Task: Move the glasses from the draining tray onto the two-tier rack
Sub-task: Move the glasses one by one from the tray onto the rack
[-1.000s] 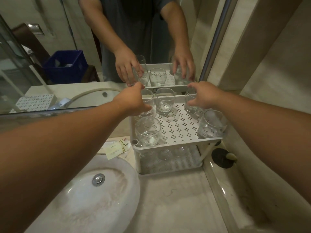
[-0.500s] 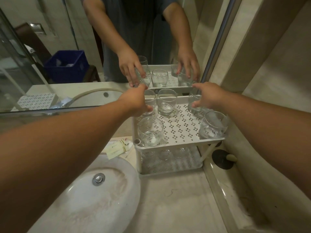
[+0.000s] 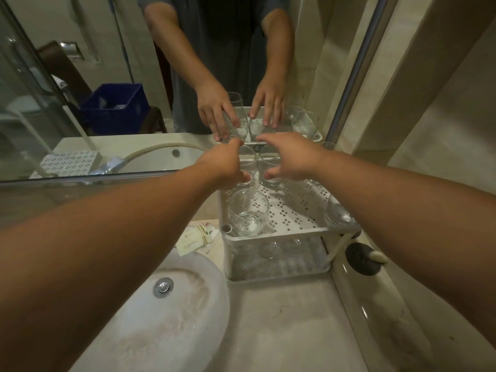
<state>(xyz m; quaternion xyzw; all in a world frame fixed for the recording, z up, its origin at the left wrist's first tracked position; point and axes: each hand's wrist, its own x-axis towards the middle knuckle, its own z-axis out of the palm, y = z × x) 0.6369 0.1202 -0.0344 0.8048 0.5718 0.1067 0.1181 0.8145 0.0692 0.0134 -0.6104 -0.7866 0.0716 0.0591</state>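
A home or hotel bathroom: a white washbasin (image 3: 166, 312) lies below the left hand (image 3: 224, 165), and a wall mirror (image 3: 134, 76) hangs just beyond both hands.

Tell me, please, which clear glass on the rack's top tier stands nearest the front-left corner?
The round clear glass, alone at the white perforated top tier's front-left corner, nearer the camera than both hands.

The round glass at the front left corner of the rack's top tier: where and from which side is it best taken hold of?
The front-left glass stands upright, mouth up, apart from the other glasses. Best is probably a grip round its bulging side wall, thumb opposite fingers, coming from the front above the rack's raised rim. The left hand is nearer, but already holds a rear glass.
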